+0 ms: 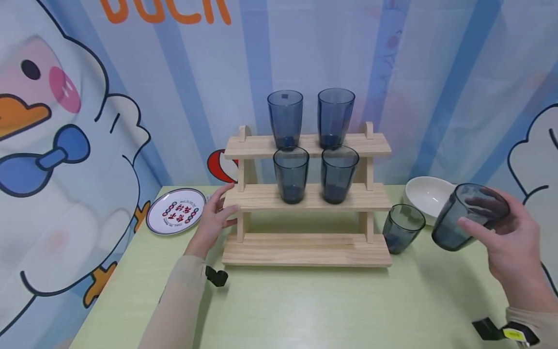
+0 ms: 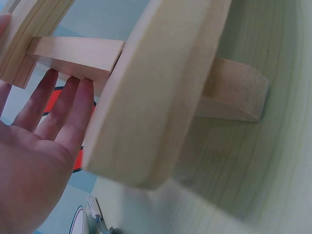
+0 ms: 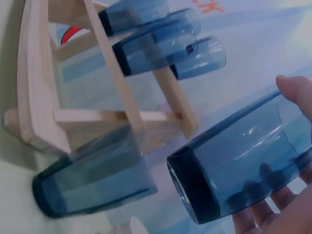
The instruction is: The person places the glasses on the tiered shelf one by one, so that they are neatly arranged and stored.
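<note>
A pale three-tier wooden rack (image 1: 307,250) stands on the table. My left hand (image 1: 214,213) touches its left end by the middle shelf, with extended fingers (image 2: 73,105) against an upright in the left wrist view. At the right, my right hand (image 1: 513,237) holds a blue-grey drinking glass (image 1: 453,220) tilted in the air, thumb on one side and fingers behind. Another drinking glass (image 1: 402,231) stands on the table beside the rack's right end. Two glasses (image 1: 335,116) are upright on the top shelf, and two more (image 1: 291,177) on the middle shelf.
Behind the standing glass at the right is a white bowl (image 1: 429,194), partly hidden by the held glass. A white plate (image 1: 176,212) with red lettering is at the back left. A curtain (image 1: 196,87) printed with cartoon ducks hangs behind the table (image 1: 322,310).
</note>
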